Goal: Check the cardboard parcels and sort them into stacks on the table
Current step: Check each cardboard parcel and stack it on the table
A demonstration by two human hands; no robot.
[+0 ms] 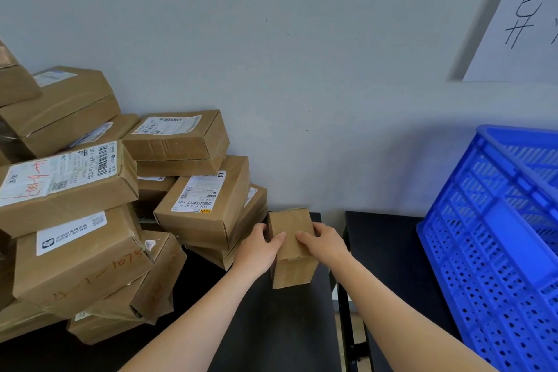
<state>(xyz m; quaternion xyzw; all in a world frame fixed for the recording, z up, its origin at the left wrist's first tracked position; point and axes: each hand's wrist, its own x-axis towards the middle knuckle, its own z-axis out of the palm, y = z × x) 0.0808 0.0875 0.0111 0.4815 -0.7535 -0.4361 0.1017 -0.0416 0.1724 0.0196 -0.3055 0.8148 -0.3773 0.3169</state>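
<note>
Hands clamp small plain box (pixel 291 246): left hand (pixel 259 251), right hand (pixel 324 243). Risk: nudging tilted labelled parcel (pixel 205 205) just beside; leaning pile may slide.

body: two arms, bare to the frame edge | left hand (pixel 258 251): bare | right hand (pixel 324 243): bare

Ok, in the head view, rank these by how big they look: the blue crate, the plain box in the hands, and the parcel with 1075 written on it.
1. blue crate, largest, even cut off by the frame edge.
2. parcel with 1075 written on it.
3. plain box, clearly smallest.
</note>
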